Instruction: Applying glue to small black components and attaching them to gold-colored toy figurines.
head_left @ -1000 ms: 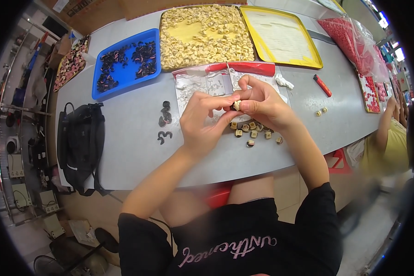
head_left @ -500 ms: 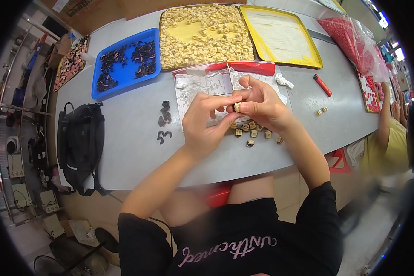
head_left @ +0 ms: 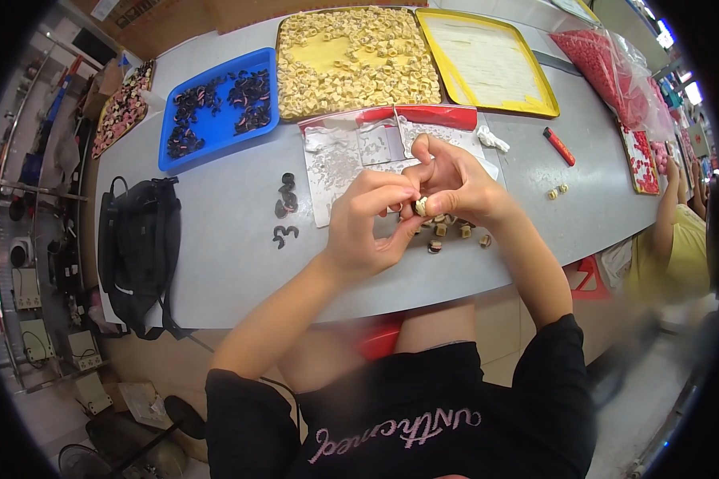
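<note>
Two-handed, pinching one small cream piece (head_left: 421, 207) between closed fingers of right hand (head_left: 465, 191), touching it with fingertips of left hand (head_left: 367, 219) (grip there unclear), over near edge of white sheet (head_left: 327, 180); best pressed gently, evenly, clear of loose pieces (head_left: 441, 230) just nearer than sheet.

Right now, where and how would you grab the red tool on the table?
Probably by the middle of the red tool: come from above with the right hand, the nearer one, once it is free of the cream piece, and pinch across the long sides. It is slim, lies at a slant and sits apart from the yellow tray beyond.
</note>
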Available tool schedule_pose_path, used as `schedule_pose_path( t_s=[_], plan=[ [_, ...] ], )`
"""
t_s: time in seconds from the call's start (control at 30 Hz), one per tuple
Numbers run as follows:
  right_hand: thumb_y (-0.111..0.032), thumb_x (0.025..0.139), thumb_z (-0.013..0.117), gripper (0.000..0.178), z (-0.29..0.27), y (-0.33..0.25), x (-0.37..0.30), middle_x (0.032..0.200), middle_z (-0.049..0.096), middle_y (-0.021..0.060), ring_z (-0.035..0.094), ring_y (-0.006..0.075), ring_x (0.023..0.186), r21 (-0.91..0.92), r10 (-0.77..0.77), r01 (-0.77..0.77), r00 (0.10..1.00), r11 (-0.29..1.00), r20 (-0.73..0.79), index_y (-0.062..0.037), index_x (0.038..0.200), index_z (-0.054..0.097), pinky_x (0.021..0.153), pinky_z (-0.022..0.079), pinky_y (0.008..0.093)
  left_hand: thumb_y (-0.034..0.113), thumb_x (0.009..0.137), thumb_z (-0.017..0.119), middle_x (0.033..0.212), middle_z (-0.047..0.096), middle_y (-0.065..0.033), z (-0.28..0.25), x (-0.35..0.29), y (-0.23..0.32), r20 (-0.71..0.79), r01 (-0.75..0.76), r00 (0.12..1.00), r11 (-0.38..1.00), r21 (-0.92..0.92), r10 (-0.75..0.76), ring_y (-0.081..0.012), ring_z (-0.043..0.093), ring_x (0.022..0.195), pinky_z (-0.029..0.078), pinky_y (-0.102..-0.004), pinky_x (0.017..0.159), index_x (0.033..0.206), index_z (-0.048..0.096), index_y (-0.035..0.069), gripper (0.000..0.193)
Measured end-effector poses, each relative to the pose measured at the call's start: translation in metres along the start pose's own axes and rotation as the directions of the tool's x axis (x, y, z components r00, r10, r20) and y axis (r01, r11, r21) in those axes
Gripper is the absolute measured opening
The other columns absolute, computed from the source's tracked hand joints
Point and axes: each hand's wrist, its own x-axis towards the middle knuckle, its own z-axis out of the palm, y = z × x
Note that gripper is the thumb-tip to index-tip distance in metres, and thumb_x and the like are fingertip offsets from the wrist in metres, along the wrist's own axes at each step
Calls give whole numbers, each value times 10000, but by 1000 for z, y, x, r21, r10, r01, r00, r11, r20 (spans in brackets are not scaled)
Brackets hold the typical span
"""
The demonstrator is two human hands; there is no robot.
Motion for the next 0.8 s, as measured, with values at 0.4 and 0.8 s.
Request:
schedule_pose_path(
  t_s=[0.4, 0.8],
  plan=[
    [-30, 683, 765, 545, 2, -1, 0, 859, 591, 128, 618, 245, 853, -3, 57, -57, 998, 998, -13, -108, 993, 324, 741, 502, 325, -88, 660, 722, 935, 548, -103, 1, 0, 2, 1, -26, 1000, 1000, -8, 26, -149, 567, 643, 474, -254, 552, 1101, 461, 92, 543],
    [-19, 676, 764, 549, -1, -1, -2, 851, 586, 118, 622, 246, 853, -52, 65, -65, 998, 997, -5, -106, 967, 307, 756, 502, 337, -114, 648, 707, 924, 563, -108, 2, 0, 2, 19, -26, 999, 998, -56, 27, -132, 556, 623, 450, -229, 521, 1133, 436, 80, 589]
  ],
)
